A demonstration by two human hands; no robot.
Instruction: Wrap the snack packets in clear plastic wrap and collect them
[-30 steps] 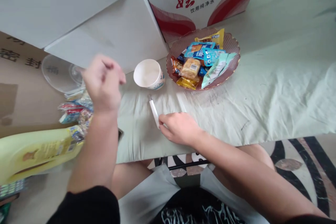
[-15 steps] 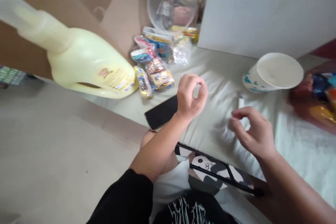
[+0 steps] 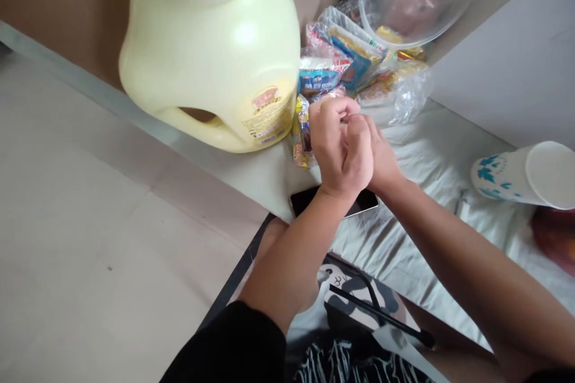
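My left hand (image 3: 339,149) is curled closed above the table, its thumb folded against the fingers. Pressed up behind it is my right hand (image 3: 384,161), closed and largely covered by the left. Whatever lies between the fingers is hidden. Below both hands, a dark-screened phone (image 3: 309,198) lies on the pale cloth, partly covered by them. Just beyond are several wrapped snack packets (image 3: 321,75), one yellow packet (image 3: 302,131) right beside my left hand.
A large pale-yellow jug (image 3: 215,54) stands at the left near the table edge. A clear plastic tub (image 3: 386,9) is at the back. To the right are a paper cup (image 3: 507,176), a small white stick-like object (image 3: 462,208) and a red container (image 3: 554,239). A panda-print panel (image 3: 359,293) is below.
My right hand has moved left across the cloth to meet my left hand. Both were apart and curled before. The view has shifted, bringing the jug and packets closer.
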